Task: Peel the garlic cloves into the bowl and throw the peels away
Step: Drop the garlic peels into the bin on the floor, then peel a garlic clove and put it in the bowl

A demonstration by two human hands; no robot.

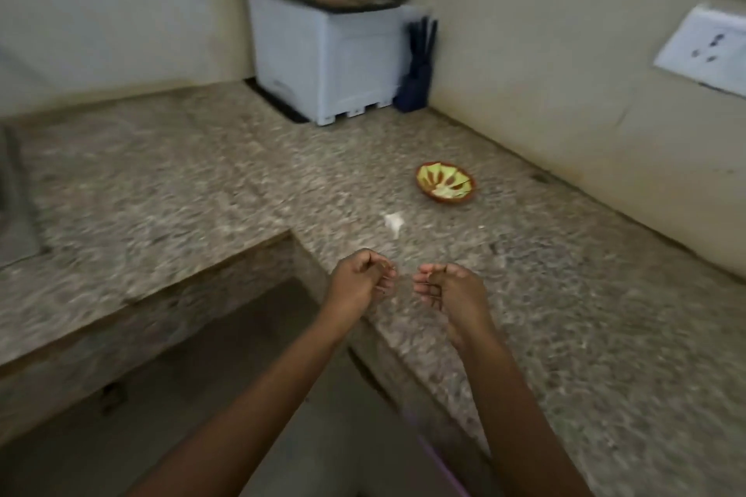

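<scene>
A small brown bowl with a yellow-green leaf pattern inside sits on the speckled granite counter, toward the back right. Between the bowl and my hands lies a white scrap that looks like garlic or peel; blur hides which. A tiny white bit lies to its right. My left hand and my right hand hover side by side over the counter's front edge. Both have their fingers curled closed. Nothing shows inside either fist.
A white box-shaped appliance with a dark tray on top stands in the back corner, and a dark blue knife block is beside it. A wall socket is at right. A sink edge shows at far left. The counter is L-shaped.
</scene>
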